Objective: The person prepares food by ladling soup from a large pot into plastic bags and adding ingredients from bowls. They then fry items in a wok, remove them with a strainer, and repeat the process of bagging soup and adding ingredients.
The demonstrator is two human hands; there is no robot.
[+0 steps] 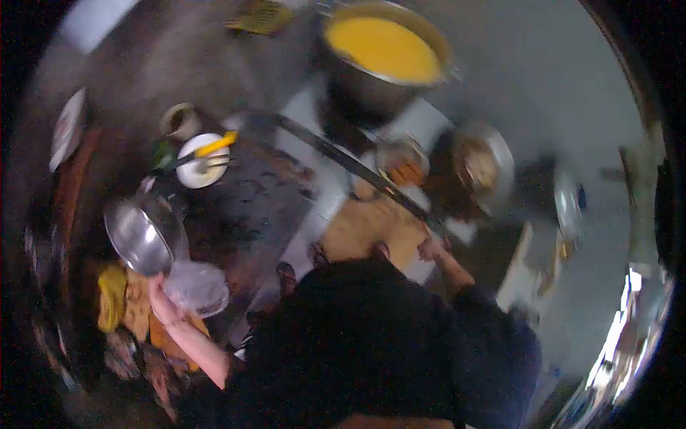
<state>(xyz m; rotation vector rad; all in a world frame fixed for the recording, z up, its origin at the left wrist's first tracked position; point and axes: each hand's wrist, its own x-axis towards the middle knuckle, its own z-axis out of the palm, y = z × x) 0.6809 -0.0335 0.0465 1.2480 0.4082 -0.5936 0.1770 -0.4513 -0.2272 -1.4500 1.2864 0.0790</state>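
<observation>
On the left, my left hand [164, 302] is closed at the lower edge of a shiny metal bowl [136, 236]; blur hides the exact grip. Right beside that hand is a translucent plastic bag or bowl [196, 288]. My right hand [433, 248] wraps round the lower end of a long dark handle [343, 159]. The handle slants up and left to a blurred, pale, broad end that looks like a paddle [251, 120].
A large pot [371, 86] of yellow liquid stands at the top. Several basins, including a metal basin [504, 161], line the right. Upper left sits a white bowl [191, 171] with a yellow-handled utensil [216, 145]. Brown cardboard [371, 227] lies on the floor by my feet.
</observation>
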